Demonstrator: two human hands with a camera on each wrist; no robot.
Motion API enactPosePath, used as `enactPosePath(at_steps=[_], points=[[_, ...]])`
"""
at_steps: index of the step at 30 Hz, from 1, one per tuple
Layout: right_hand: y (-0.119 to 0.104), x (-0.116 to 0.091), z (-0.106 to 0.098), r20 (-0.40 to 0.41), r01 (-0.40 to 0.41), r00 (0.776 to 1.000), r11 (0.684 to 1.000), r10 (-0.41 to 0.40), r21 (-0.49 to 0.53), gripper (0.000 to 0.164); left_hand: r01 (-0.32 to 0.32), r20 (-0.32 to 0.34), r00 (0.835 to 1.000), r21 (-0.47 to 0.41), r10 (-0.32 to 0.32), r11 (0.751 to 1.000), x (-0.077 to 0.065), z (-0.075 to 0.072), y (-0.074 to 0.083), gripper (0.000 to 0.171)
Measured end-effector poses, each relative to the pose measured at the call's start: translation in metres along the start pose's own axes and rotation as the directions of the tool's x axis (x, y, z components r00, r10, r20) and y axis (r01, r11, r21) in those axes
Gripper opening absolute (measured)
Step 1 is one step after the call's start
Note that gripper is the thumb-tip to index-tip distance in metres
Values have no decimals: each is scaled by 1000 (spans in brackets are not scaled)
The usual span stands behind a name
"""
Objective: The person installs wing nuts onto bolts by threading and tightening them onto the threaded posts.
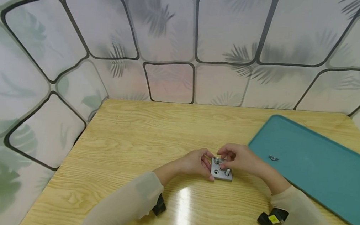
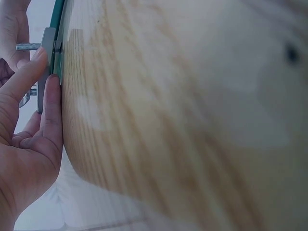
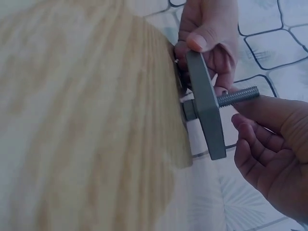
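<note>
A small grey metal plate [image 1: 220, 177] with a hole and upright bolts is held close over the table. My left hand [image 1: 196, 163] grips its left side, thumb on the near edge and fingers at the far corner. One bare threaded bolt [image 3: 239, 96] stands up through the plate, its head [image 3: 189, 110] below. On another bolt, at the far left corner, sits a shiny wing nut [image 1: 217, 160]. My right hand [image 1: 239, 158] reaches over the plate from the right and pinches at this wing nut with curled fingers and thumb, partly hiding the plate's far side.
A teal tray [image 1: 328, 175] lies at the right of the wooden table [image 1: 146, 131], with another wing nut [image 1: 273, 158] near its left side. Behind the table rises a patterned wall covering [image 1: 229, 27]. Black wrist cameras hang under both sleeves.
</note>
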State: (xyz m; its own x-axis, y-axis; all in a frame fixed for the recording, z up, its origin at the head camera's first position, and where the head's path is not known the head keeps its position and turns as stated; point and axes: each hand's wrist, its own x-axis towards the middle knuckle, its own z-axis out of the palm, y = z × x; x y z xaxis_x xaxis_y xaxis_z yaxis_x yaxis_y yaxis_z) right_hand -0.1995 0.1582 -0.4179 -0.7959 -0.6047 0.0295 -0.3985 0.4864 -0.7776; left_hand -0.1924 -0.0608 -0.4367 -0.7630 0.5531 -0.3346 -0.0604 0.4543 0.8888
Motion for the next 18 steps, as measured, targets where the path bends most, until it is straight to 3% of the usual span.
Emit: enactPosePath(at_steps=[5, 12, 18], points=[[3, 1, -4, -12, 42, 999, 999, -42, -12, 25, -2, -10, 1000, -19, 2, 1000, 1, 1, -1, 68], [7, 2, 1, -5, -18, 1000, 1000, 18, 2, 30, 6, -3, 1000, -22, -6, 1000, 1, 2, 0, 68], [5, 5, 5, -3, -6, 1000, 1000, 6, -19, 29, 18, -8, 1000, -37, -18, 999, 1, 1, 1, 64]])
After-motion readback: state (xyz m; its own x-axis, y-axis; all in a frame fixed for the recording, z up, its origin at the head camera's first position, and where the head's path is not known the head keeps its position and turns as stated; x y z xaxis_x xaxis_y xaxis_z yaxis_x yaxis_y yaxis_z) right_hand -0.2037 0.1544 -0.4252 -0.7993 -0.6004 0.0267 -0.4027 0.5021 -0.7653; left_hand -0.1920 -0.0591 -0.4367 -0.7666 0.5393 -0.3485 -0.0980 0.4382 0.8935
